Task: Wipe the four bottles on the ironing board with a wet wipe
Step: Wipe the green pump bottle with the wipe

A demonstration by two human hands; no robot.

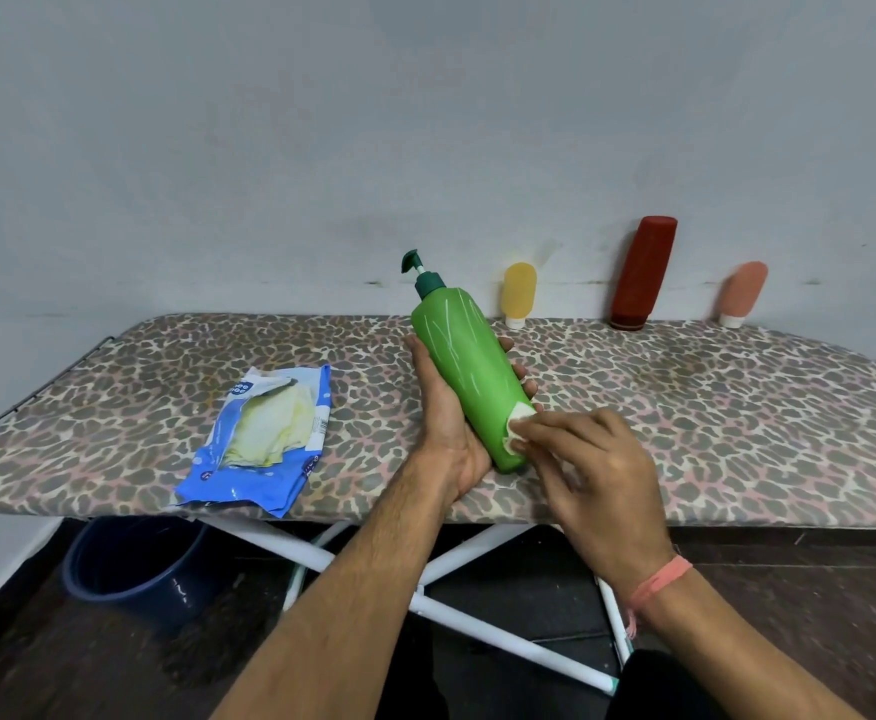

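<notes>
Four bottles are present; one is in hand, three wait against the wall. The left hand (443, 418) grips the green pump bottle (464, 374) from beneath, fingers wrapped round its body, holding it tilted above the ironing board (711, 433) so that its lower end faces the person. This frees the base area for cleaning. The right hand (589, 478) pinches a small folded wet wipe (518, 426) and presses it to the bottle near its base. The bottle is glossy green plastic with a dark green pump head; pale streaks show on its side, possibly moisture or reflections.

The yellow bottle (519, 293), red bottle (642, 272) and pink bottle (742, 293) stand cap-down at the rear edge, well apart, leaning on the wall. An opened blue wipes packet (264, 439) lies to the left, near at hand for a fresh wipe. Judged from this, wiping is at its first bottle.
</notes>
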